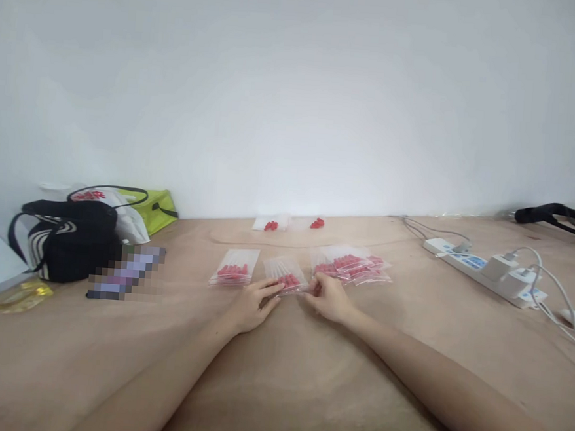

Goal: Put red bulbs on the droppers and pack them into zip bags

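Observation:
A clear plastic bag (285, 272) with small red pieces in it lies between my hands at the middle of the table. My left hand (256, 304) rests on its left side, with thumb and fingers apart at its lower edge. My right hand (328, 298) pinches the bag's lower right corner between thumb and fingers. To the left lies another bag of red pieces (234, 267). Several more such bags (353, 263) overlap in a pile just beyond my right hand.
Near the wall lie two small clusters of red pieces (271, 225) (317, 223). A black bag (74, 240), a green bag (157, 210) and a blurred flat item (126, 273) are at left. A white power strip (481, 268) with chargers and cables lies at right.

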Motion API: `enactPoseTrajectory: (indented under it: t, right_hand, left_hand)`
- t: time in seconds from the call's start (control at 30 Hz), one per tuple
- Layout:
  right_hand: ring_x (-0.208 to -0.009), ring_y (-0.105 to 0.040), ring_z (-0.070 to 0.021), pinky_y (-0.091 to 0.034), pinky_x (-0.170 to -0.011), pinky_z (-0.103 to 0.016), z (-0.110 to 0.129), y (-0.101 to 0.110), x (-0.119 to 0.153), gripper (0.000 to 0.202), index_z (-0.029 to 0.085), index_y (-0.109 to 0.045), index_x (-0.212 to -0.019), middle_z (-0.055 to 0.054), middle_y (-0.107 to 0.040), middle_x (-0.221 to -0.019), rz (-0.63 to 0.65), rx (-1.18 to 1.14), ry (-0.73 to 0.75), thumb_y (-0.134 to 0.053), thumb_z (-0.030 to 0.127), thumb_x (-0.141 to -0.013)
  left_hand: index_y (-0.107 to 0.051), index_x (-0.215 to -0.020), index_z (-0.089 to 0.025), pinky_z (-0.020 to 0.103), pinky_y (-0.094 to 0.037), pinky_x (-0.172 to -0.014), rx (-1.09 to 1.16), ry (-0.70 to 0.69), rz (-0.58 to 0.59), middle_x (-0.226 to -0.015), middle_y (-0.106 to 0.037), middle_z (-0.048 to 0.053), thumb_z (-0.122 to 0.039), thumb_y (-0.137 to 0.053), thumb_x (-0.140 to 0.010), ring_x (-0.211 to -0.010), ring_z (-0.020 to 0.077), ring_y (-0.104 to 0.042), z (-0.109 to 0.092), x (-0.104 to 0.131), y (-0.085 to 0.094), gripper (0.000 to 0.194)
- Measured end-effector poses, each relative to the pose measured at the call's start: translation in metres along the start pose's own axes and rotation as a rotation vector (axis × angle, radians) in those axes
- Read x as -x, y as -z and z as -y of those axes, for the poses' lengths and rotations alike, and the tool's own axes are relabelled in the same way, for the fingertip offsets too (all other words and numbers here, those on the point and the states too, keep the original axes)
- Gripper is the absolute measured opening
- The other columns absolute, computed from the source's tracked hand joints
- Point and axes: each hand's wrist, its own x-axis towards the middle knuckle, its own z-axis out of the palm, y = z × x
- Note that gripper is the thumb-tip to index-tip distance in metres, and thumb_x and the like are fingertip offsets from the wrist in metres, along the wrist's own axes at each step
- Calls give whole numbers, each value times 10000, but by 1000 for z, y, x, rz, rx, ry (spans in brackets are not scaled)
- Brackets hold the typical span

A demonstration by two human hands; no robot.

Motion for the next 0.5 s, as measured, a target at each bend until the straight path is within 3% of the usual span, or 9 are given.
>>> enactPoseTrajectory:
  t: [0.1, 0.17, 0.3, 0.5]
  right_hand:
    - [-669, -535, -151, -368, -551, -236, -10, 15, -6, 153, 186, -500, -764, -40, -583, -783, -31, 488, 418, -589, 251, -658]
    - [-712, -535, -158, -322, -526, -228, -15, 17, -13, 146, 179, -535, -856, -71, -589, -888, -15, 713, 560, -520, 236, -723]
    - [-621, -513, -130, -213, -469, -241, -22, 11, -26, 181, 164, -588, -744, -62, -605, -763, -53, 989, 673, -415, 161, -795]
    - [-525, -444, -99, -155, -469, -261, -32, 10, -30, 227, 154, -574, -618, -27, -567, -612, -169, 1074, 826, -425, 105, -783]
  left_hand:
    - [-553, -1113, -198, 341, -413, -908, -8, -24, -21, -1160, -548, 57, -266, -415, -837, -1054, 196, -514, 3, -7, -1, 316]
    - [-553, -1108, -187, 328, -422, -899, -19, -54, -43, -1135, -566, 57, -244, -425, -833, -1040, 187, -524, 6, -12, -2, 308]
    - [-549, -1094, -185, 294, -470, -837, -64, -191, -108, -1071, -599, 51, -236, -447, -830, -963, 165, -569, 18, -16, -5, 287]
    - [-589, -991, -149, 251, -530, -712, -278, -450, -271, -937, -647, 65, -193, -354, -872, -822, 148, -627, 39, -14, -11, 267]
